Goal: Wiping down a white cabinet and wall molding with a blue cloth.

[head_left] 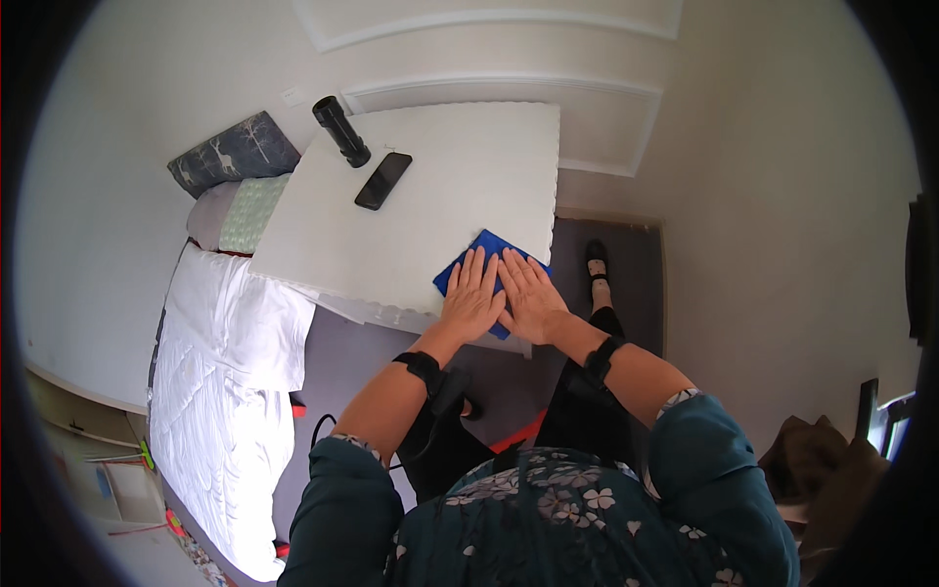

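Note:
Both my palms press on a blue cloth (482, 241) at the near right corner of a white-covered table (460, 157). My left hand (473, 295) lies flat on its left part, fingers stretched toward the far side. Beside it, my right hand (530, 295) rests flat too, with the two thumbs close together. A corner of the cloth hangs over the table's front edge below my hands. Neither hand grips anything. Each forearm wears a black strap.
A black phone (383, 181) lies on the table, near a black cylinder (341, 131) standing at the far left. Left of the table is a bed with a white quilt (220, 391) and a dark patterned cushion (235, 154). Walls stand behind and to the right.

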{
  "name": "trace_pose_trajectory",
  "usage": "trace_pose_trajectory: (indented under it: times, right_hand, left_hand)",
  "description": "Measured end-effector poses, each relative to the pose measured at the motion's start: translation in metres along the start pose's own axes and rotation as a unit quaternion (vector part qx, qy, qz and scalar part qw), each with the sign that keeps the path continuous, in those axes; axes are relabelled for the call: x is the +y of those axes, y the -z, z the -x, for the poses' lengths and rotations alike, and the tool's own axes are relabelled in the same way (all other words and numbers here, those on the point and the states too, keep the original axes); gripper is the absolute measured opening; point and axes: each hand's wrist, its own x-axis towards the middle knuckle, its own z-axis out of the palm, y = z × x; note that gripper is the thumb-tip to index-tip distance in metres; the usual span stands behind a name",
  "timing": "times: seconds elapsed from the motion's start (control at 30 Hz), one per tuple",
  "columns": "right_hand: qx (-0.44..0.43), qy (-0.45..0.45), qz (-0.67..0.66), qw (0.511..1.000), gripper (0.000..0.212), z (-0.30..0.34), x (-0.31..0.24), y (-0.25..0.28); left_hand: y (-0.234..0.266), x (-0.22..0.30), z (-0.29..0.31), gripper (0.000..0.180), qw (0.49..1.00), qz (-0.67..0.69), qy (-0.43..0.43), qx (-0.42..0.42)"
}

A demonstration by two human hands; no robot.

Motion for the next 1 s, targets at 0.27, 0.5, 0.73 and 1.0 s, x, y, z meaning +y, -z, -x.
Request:
trace_pose_trajectory:
  times: [0.27,0.5,0.73,1.0]
  right_hand:
    - [0.045,0.021,-0.025,0.998,0.076,-0.013,0.024,0.004]
    - [0.071,-0.04,-0.056,0.995,0.074,-0.064,0.083,0.003]
    - [0.073,-0.081,-0.031,0.994,0.074,-0.121,0.141,0.007]
    - [0.068,-0.107,-0.023,0.992,0.071,-0.19,0.197,0.01]
  left_hand:
    - [0.004,0.002,-0.031,0.07,0.999,-0.03,0.013,-0.042]
    - [0.005,-0.011,-0.127,0.072,0.996,-0.028,-0.001,-0.081]
    - [0.006,-0.028,-0.218,0.068,0.996,-0.043,-0.026,-0.076]
    - [0.007,-0.05,-0.302,0.065,0.997,-0.027,-0.024,-0.065]
